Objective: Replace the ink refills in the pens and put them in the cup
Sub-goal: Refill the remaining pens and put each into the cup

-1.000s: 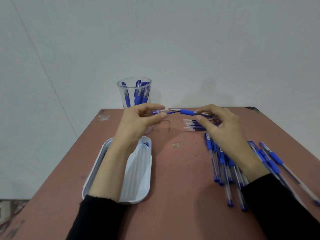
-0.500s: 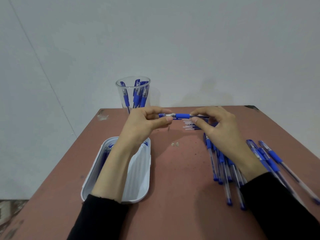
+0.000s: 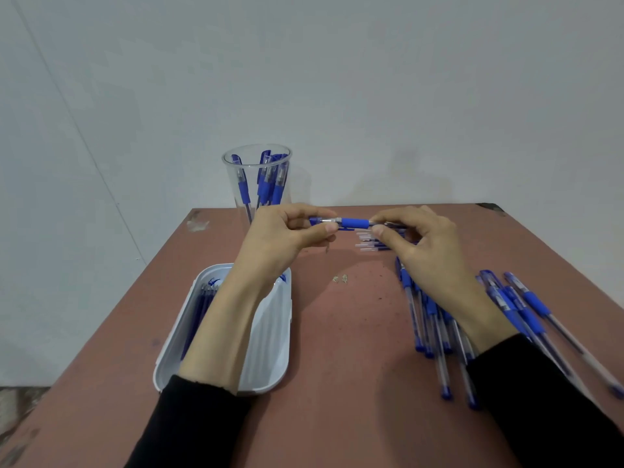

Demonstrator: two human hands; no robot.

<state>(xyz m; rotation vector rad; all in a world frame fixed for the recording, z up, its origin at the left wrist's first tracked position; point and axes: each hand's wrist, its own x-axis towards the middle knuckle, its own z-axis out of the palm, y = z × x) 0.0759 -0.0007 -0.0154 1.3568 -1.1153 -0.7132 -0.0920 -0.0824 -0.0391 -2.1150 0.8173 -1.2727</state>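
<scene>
Tray [image 3: 270, 339], white plastic, lies at the left of the bench [image 3: 337, 383] with dark refills along its left wall. Cup [image 3: 257, 184], clear, stands at the far edge, several blue pens upright in it. Left hand [image 3: 280, 241] is raised above the bench, thumb and forefinger pinched on the tip end of the pen [image 3: 353, 223]. Pen is held level between both hands; judged light, stiff and slim, smooth on the clear barrel, so the blue rubber sleeve is the surer place to hold. Right hand [image 3: 425, 248], palm down, has its grip clamped on the barrel end. Loose pens [image 3: 435, 319] lie fanned out at the right.
</scene>
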